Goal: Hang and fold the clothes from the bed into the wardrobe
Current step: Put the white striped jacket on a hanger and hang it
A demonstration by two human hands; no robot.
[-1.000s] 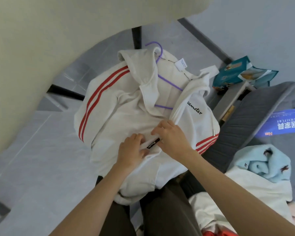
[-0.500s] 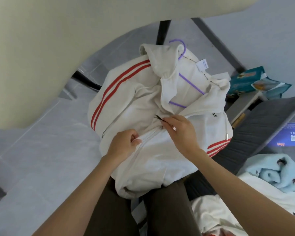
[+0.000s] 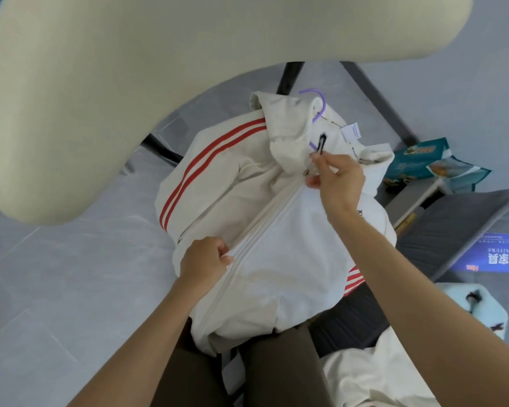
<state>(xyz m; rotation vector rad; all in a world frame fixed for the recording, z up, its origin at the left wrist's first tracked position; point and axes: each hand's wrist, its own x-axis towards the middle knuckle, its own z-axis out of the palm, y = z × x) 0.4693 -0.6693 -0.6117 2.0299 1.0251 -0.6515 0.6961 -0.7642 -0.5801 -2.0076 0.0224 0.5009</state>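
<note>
A white zip jacket [image 3: 291,259] with red sleeve stripes lies across my lap on a purple hanger [image 3: 318,104], whose hook pokes out at the collar. My right hand [image 3: 335,183] pinches the black zipper pull [image 3: 321,143] up near the collar. My left hand [image 3: 203,262] grips the jacket's front beside the closed zipper, low on the garment. The zipper runs closed between both hands.
A cream curved cushion edge [image 3: 130,83] fills the upper left. Grey tiled floor [image 3: 56,274] lies left. At right are the grey bed [image 3: 453,230] with a blue box [image 3: 494,254], teal snack bags [image 3: 429,163], a light blue garment [image 3: 476,306] and white clothes [image 3: 373,374].
My right hand has drawn the zipper pull up from the jacket's lower front to the collar, closing the jacket. My left hand kept hold of the fabric lower down.
</note>
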